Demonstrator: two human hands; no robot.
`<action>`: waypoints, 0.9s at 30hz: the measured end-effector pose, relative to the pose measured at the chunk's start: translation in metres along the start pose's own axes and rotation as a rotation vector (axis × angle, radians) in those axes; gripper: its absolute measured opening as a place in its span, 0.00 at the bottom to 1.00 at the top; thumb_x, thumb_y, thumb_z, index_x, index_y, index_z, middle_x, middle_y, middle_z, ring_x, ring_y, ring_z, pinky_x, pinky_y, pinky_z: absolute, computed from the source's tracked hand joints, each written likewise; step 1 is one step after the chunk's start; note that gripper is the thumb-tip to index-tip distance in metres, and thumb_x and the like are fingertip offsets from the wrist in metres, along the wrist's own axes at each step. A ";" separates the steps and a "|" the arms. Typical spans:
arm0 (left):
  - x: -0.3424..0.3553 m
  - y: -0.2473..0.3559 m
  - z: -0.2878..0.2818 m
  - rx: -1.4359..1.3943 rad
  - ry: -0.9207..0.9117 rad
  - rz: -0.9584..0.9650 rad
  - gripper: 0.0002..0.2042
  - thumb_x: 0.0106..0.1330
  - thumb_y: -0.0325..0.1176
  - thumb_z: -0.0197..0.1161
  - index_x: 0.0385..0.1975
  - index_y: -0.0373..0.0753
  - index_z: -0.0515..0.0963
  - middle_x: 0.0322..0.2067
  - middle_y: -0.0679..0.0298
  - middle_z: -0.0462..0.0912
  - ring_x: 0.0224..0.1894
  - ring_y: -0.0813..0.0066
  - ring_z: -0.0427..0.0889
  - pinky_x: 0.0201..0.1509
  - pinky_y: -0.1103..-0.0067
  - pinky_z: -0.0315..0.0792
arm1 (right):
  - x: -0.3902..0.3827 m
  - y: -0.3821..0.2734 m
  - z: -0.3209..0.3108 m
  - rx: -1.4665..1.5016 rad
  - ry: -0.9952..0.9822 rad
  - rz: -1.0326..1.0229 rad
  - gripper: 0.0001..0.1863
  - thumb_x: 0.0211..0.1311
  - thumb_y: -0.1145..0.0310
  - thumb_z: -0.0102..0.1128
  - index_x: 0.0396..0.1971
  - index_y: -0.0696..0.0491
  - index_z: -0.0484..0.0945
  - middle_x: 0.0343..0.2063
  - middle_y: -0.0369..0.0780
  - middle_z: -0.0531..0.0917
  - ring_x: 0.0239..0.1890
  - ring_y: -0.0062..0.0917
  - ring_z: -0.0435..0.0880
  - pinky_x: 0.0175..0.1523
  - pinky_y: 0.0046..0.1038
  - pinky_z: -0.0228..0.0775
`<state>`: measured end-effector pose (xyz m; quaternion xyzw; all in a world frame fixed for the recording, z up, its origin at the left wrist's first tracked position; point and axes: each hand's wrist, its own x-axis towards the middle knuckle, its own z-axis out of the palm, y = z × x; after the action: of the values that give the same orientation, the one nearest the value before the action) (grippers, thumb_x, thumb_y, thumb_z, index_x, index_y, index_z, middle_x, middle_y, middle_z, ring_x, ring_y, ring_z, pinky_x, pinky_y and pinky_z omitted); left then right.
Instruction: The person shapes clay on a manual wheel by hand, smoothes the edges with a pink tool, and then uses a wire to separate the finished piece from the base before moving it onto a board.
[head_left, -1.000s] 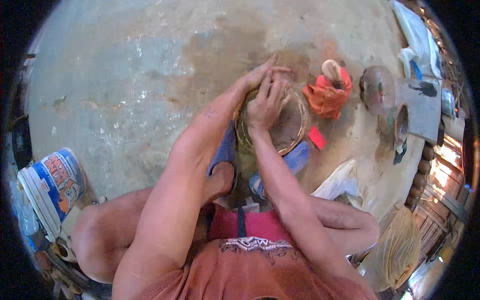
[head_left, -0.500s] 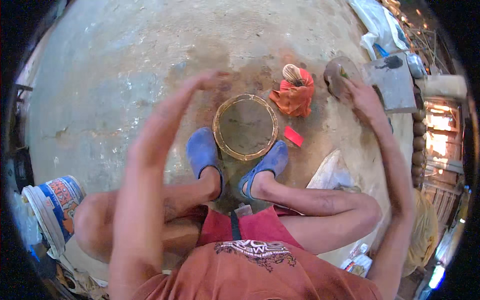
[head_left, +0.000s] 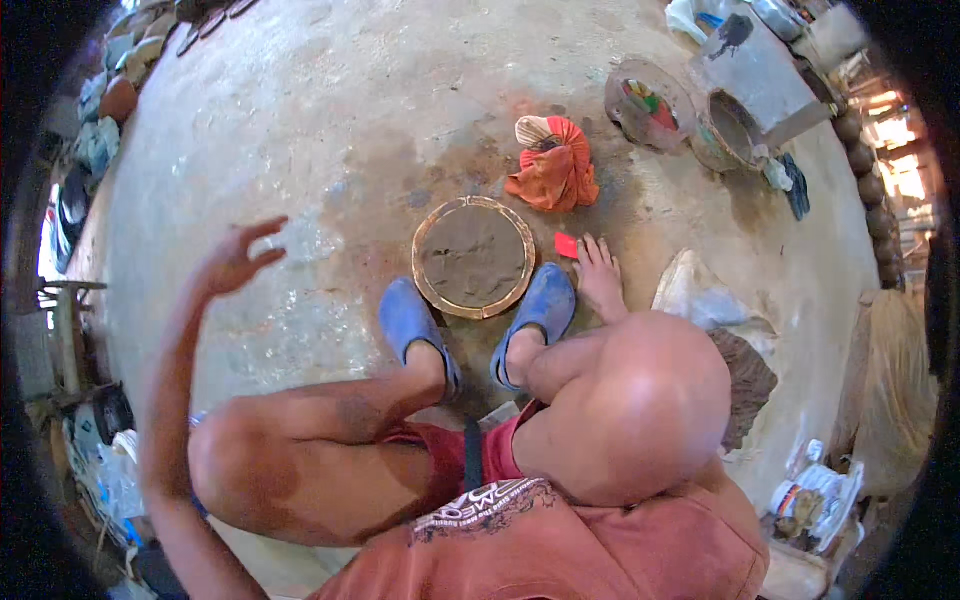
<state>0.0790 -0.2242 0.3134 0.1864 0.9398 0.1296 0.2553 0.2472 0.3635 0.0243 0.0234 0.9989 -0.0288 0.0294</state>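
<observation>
My left hand (head_left: 235,262) raised over the floor (head_left: 300,120), fingers apart, holding nothing. My right hand (head_left: 600,275) flat on floor, fingers spread, touching a red card (head_left: 567,245). Round clay-filled mould (head_left: 474,257) lies between my blue shoes (head_left: 410,320).

Left hand (head_left: 235,262): raised clear of ground, arm extended out to person's left, elbow near straight. Palm open, fingers spread and slightly curled, holding nothing.

Right hand (head_left: 600,275): lowered, palm flat on ground, fingers (head_left: 597,252) extended forward and together, holding nothing. Right forearm mostly hidden behind bent right knee.

Person squatting, both knees bent, feet side by side.
</observation>
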 end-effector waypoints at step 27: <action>0.150 0.230 0.268 0.196 0.111 0.536 0.55 0.59 0.76 0.59 0.78 0.39 0.58 0.80 0.61 0.54 0.82 0.49 0.45 0.79 0.39 0.37 | 0.070 0.053 -0.099 0.501 0.318 0.194 0.12 0.74 0.62 0.55 0.42 0.55 0.80 0.34 0.52 0.84 0.41 0.53 0.82 0.47 0.51 0.72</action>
<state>0.1666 0.0846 0.1025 0.4444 0.8777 0.1107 0.1409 0.1741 0.4249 0.1157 0.1295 0.9458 -0.2672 -0.1314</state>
